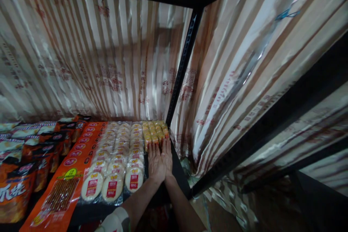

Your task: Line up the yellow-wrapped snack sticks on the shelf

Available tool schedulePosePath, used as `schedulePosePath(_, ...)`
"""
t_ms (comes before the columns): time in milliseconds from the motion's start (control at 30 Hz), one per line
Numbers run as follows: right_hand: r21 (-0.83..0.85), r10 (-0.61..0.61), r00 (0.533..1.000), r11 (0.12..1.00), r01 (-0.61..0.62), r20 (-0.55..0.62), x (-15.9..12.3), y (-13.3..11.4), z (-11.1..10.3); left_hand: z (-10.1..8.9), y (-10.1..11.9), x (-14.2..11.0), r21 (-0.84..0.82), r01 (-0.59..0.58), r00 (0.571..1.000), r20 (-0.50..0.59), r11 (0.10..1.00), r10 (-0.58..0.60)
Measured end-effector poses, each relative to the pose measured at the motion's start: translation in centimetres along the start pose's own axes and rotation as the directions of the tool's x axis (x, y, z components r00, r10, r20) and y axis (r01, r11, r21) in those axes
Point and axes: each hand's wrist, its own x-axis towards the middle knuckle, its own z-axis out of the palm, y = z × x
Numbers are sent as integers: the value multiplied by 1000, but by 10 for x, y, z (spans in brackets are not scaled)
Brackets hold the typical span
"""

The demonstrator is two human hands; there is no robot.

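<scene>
Yellow-wrapped packs (154,133), set in a compact block of short rows, occupy the rear right corner of the black shelf (178,177). The block stands immediately to the right of the round white crackers (112,185) and near the foot of the perforated upright post (182,67).

Hand position: the left hand (155,165) and the right hand (167,157) lie side by side, touching each other, with fingers extended forward and backs facing up. Both are unclenched. The fingertips meet the near side of the yellow-wrapped packs; neither hand is closed around a pack. Contact pressure cannot be determined. A pale sleeve (115,219) covers part of the left forearm; the right forearm is bare where visible.

Shelf layout, continuing left from the yellow block:
- Round white crackers, in clear wrappers with red labels, form three columns running from front to rear.
- Orange packs (88,141) overlap in one row; the front pack has a clear window showing thin brown sticks.
- Black-and-orange snack bags (13,195) stand in rows at the far left.

Surroundings: pleated, printed sheeting (122,61) hangs behind and to the right of the shelf. A blue tie (287,15) is fastened to it at upper right. A dark frame beam (244,134) crosses diagonally at right.
</scene>
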Motion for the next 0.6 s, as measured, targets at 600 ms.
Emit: schedulePosePath(600, 292, 37, 998, 956, -21, -51, -98, -27, -42, -15, 34, -86, -188, -97, 995, 11, 977, 100)
